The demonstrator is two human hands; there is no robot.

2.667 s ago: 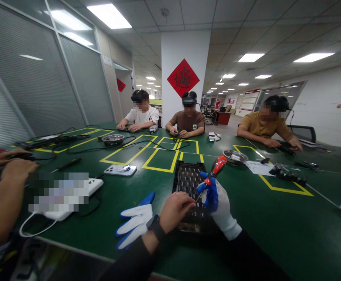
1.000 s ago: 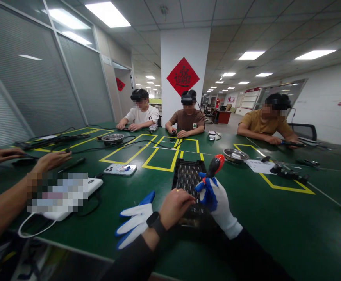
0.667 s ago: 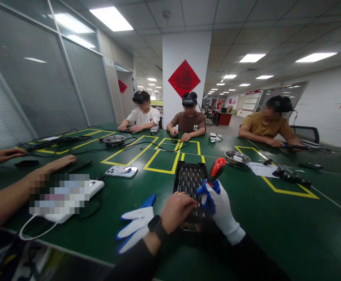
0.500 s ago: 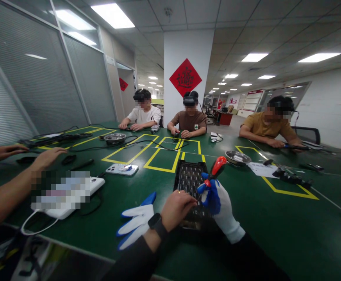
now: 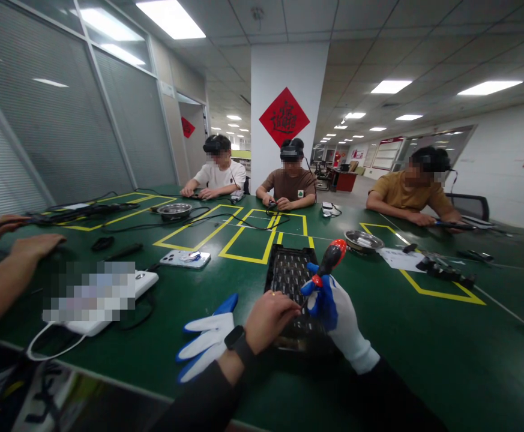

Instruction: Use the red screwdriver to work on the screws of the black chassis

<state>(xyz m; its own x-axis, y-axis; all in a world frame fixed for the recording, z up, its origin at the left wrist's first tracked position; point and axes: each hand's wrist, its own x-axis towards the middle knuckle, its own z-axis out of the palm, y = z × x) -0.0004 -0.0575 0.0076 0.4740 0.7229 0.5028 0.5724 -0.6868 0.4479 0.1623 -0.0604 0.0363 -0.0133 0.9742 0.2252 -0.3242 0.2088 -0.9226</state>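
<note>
My right hand (image 5: 334,303), in a white and blue glove, grips a screwdriver (image 5: 334,257) with a red and black handle, which tilts up and to the right. My left hand (image 5: 274,319) is bare, with a ring and a dark watch. Its fingers are pinched together by the lower end of the screwdriver; what they hold, if anything, is hidden. Both hands are over a black tray (image 5: 291,264) with rows of small metallic pieces. An unworn white and blue glove (image 5: 212,336) lies on the table left of my left hand.
On the green table (image 5: 406,360) are a phone (image 5: 185,258), a white device (image 5: 144,287) with a cable, and metal bowls (image 5: 363,240), (image 5: 174,210). A paper sheet (image 5: 401,259) and dark parts (image 5: 446,271) lie right. A neighbour's hands (image 5: 36,245) are at left; people sit opposite.
The neighbour's hand at the left has drawn back leftward. My hands keep nearly the same pose over the tray, and the whole view has shifted slightly.
</note>
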